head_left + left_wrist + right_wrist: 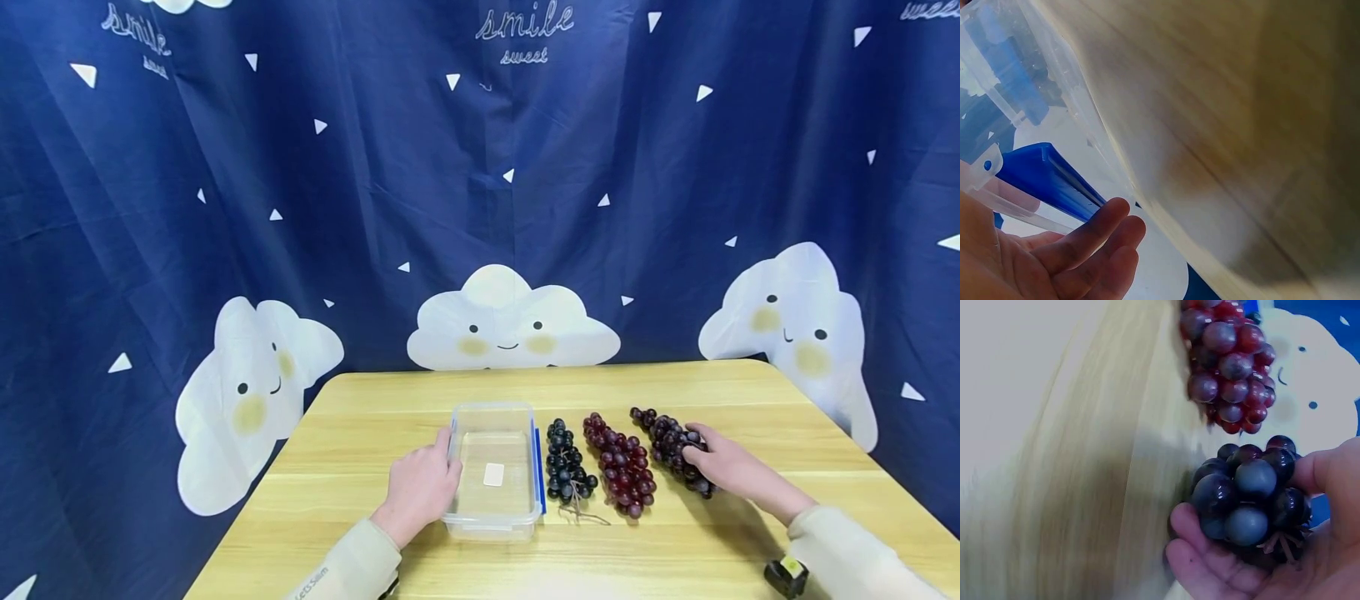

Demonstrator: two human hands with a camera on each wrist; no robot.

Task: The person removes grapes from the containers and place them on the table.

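Note:
A clear plastic food container [491,521] with blue side latches stands on the wooden table. My left hand [422,482] grips its left wall; up close in the left wrist view, the fingers [1110,231] curl by a blue latch [1054,181] that hangs folded out. On the right, my right hand [723,461] holds a bunch of dark purple grapes [663,437] that lies slanted on the table. The right wrist view shows thumb and fingers around the stem end of these grapes [1250,494].
Between container and right hand lie a bunch of red grapes [618,462] and a bunch of black grapes [564,462] with a bare brown stem toward me. A navy curtain [375,167] with clouds hangs behind the table [337,433].

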